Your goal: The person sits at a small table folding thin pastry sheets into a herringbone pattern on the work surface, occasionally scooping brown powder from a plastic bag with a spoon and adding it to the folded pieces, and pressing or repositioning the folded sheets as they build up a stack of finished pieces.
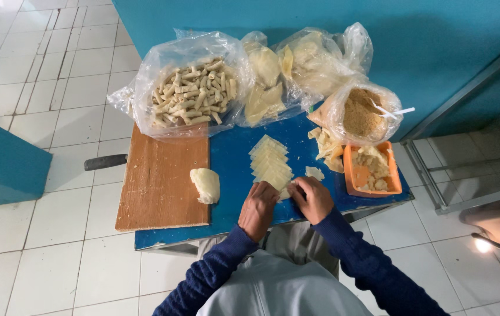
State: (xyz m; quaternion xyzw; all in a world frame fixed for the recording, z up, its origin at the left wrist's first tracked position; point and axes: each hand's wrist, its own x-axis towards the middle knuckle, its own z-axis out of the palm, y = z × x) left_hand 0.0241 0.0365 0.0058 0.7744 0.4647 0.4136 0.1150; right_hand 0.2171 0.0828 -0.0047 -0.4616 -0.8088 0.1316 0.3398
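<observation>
My left hand (258, 209) and my right hand (312, 199) meet at the near edge of a blue table (232, 158). Both pinch a pale yellow wrapper piece (286, 192) between them. Just beyond the hands lies an overlapping row of square wrappers (270, 161). A small loose wrapper scrap (314, 172) sits right of that row. A folded white dough lump (205, 185) rests left of my left hand, at the edge of a wooden board (162, 181).
A plastic bag of rolled sticks (188, 93) sits at the back left, bags of wrappers (288, 70) behind, a bag of crumbs (362, 112) at right. An orange tub (372, 169) with filling stands near the right edge. A dark handle (105, 161) pokes out left. White tiled floor surrounds the table.
</observation>
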